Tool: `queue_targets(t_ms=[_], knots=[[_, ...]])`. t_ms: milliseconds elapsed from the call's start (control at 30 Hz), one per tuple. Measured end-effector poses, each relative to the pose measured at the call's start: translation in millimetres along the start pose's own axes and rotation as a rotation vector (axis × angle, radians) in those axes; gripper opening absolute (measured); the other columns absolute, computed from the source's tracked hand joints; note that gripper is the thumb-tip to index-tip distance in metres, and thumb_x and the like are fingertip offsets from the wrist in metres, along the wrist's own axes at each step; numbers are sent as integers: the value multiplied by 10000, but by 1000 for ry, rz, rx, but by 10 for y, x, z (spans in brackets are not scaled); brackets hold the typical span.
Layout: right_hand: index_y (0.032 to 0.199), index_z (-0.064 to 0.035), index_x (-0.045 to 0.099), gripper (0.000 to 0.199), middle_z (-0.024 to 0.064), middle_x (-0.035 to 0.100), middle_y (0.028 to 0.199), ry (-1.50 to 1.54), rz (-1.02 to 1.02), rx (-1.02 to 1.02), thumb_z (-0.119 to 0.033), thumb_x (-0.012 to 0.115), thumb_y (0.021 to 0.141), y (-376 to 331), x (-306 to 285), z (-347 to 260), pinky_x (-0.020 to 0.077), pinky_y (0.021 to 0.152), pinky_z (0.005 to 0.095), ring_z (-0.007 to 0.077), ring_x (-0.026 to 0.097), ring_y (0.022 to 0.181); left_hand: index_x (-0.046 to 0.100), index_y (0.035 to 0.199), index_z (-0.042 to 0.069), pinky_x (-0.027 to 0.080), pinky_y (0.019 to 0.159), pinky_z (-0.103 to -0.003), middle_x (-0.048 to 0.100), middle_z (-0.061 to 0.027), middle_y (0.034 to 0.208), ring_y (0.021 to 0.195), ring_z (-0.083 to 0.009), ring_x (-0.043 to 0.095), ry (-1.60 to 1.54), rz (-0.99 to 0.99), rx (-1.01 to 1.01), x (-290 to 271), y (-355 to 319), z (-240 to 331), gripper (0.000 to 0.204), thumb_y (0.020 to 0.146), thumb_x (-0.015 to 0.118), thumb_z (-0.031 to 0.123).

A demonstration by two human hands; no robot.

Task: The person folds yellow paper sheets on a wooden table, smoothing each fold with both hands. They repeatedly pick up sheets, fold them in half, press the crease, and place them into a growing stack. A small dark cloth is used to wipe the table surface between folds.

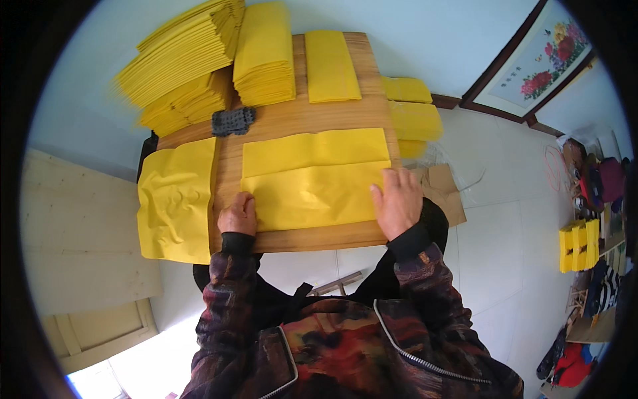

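In front of me on the wooden table lies a yellow sheet (316, 189), soft and fabric-like, folded with a horizontal flap edge across it. My left hand (237, 214) is closed at its lower left edge, fingers curled and thumb against the border. At the right edge rests my right hand (400, 201), its fingers stretched out and the thumb apart on the yellow material. A second yellow sheet (176, 199), wrinkled, lies to the left and hangs over the table's front edge.
Tall stacks of folded yellow sheets (262, 56) stand at the back left, near a dark grey knitted item (233, 121). A flat yellow pile (331, 66) lies at the back of the wooden table (279, 120). More yellow bundles (415, 120) and brown cardboard (442, 193) sit right of it.
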State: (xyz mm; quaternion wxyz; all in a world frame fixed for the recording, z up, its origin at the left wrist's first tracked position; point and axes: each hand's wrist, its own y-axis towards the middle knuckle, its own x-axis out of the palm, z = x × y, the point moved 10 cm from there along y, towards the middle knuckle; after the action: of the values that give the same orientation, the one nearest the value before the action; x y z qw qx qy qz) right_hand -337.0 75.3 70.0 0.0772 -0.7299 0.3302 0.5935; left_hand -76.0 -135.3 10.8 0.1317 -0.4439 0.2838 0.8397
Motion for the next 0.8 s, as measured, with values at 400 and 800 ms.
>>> queue_targets(t_ms=[400,800], knots=[[1397,-162,392,649,82,262,1496,31,-292,-168,-417,622,847,-132,756,-432,127,1109,571,337,178,1398,625,873,171,489,595,-457,648,-127,698,664,-363,626,-32,-24,-68,-15,-11,-33,81,852,612,249],[1400,-234,413,677,139,198,1520,26,-269,-215,-462,648,808,-169,729,-459,91,1106,593,435,111,1395,632,909,153,494,586,-437,654,-120,711,680,-343,637,-124,18,-137,-57,-45,-103,105,830,646,220]])
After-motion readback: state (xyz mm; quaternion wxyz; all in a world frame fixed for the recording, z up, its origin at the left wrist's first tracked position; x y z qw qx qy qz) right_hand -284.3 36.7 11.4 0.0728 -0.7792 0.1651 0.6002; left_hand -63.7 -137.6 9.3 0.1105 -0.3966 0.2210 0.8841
